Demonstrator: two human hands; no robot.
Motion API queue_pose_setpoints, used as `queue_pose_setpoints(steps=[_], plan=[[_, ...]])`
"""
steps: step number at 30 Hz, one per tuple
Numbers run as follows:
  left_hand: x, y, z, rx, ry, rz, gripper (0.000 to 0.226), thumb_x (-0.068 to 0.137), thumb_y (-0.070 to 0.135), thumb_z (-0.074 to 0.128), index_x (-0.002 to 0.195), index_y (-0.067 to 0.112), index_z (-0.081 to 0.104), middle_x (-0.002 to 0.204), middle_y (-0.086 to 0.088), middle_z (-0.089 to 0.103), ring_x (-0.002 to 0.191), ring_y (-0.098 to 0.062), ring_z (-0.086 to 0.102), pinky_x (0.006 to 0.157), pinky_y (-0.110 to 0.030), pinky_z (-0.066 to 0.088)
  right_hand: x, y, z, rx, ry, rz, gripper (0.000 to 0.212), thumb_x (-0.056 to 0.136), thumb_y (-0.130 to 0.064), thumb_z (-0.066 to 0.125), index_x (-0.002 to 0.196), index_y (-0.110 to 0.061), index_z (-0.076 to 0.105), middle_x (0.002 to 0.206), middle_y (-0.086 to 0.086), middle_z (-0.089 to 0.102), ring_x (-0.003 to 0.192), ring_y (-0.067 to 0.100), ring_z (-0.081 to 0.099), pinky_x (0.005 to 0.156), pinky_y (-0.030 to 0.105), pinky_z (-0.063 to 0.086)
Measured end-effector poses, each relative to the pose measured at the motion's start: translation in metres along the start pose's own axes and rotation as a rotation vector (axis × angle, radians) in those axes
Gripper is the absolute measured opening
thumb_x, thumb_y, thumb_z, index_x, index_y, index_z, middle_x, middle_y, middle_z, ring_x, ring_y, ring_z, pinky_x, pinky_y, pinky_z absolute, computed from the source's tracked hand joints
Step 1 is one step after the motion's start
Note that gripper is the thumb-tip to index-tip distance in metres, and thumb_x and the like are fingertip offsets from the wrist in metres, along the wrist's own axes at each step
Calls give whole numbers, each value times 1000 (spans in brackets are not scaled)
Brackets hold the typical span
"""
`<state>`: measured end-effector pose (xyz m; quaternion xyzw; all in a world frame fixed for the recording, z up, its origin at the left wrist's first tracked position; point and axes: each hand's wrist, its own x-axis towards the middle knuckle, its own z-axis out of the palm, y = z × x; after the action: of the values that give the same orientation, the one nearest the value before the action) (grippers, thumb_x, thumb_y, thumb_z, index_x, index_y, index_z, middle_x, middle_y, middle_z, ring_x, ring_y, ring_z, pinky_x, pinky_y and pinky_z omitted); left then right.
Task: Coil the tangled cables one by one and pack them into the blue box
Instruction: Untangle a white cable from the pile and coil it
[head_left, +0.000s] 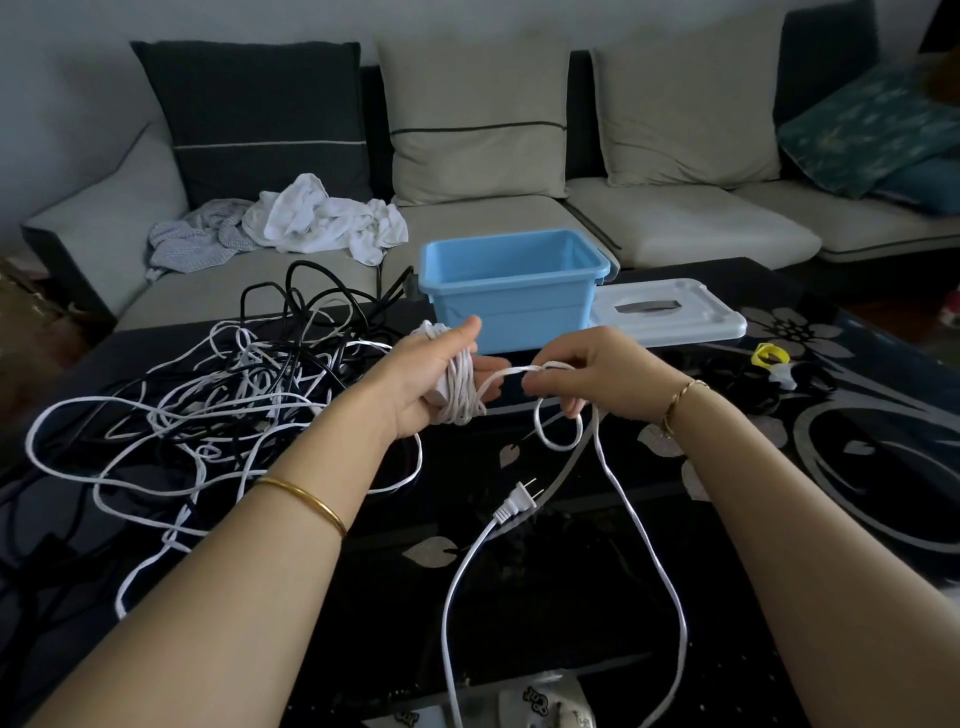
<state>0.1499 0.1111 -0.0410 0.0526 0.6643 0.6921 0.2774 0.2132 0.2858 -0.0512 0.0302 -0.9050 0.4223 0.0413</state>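
Observation:
My left hand (434, 379) grips a coil of white cable (460, 387) wound around its fingers, held above the dark table just in front of the blue box (511, 288). My right hand (587, 376) pinches the same white cable a little to the right of the coil. From there the cable loops down and runs to a two-pin plug (517, 501) lying on the table. A tangle of white and black cables (234, 395) is spread over the left part of the table. The blue box stands open and looks empty.
The box's grey lid (670, 314) lies flat to the right of it. A yellow tape ring (771, 354) rests at the table's far right. A sofa with cushions and crumpled clothes (317, 218) stands behind the table. A printed bag (545, 701) sits at the near edge.

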Motion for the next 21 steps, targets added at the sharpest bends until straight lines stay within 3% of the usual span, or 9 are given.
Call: queue_pose_setpoints(steps=[5, 10, 13, 17, 19, 21], plan=[[5, 1, -3, -184, 1, -15, 55, 99, 40, 43, 137, 1, 42, 69, -1, 73, 57, -9, 69, 52, -21, 56, -2, -15, 7, 25, -141, -54, 16, 85, -25, 68, 88, -9, 71, 81, 19, 67, 68, 19, 62, 71, 28, 55], [11, 0, -6, -389, 52, -48, 48, 99, 40, 43, 135, 7, 42, 69, -4, 73, 73, -19, 69, 62, -33, 56, -5, -27, 12, -39, -230, -161, 12, 88, -23, 65, 97, -21, 73, 96, 13, 68, 85, 29, 63, 81, 36, 54], [11, 0, -6, -452, 100, -57, 37, 99, 38, 45, 122, 9, 44, 66, -8, 72, 74, -21, 65, 57, -32, 53, -8, -32, 11, 15, -222, -200, 14, 90, -14, 62, 96, -21, 72, 96, 7, 70, 90, 22, 63, 83, 30, 53], [18, -1, -10, -595, 137, -82, 36, 99, 37, 47, 123, 10, 45, 83, -11, 71, 95, -25, 63, 78, -36, 47, -10, -34, 8, -104, -311, -218, 19, 88, -6, 61, 93, -19, 74, 91, -10, 68, 88, 0, 61, 84, 10, 44], [21, -1, -15, -672, 161, -85, 32, 100, 36, 46, 117, 10, 48, 92, -12, 69, 105, -26, 61, 80, -35, 47, -11, -33, 6, -195, -334, -194, 21, 87, -3, 59, 88, -17, 75, 88, -10, 65, 83, -2, 58, 81, 10, 43], [22, -2, -19, -745, 186, -81, 31, 100, 36, 46, 114, 8, 51, 90, -12, 69, 89, -24, 64, 69, -32, 50, -12, -29, 5, -292, -333, -185, 24, 84, -1, 57, 82, -16, 75, 89, -5, 64, 81, 2, 56, 82, 17, 44]])
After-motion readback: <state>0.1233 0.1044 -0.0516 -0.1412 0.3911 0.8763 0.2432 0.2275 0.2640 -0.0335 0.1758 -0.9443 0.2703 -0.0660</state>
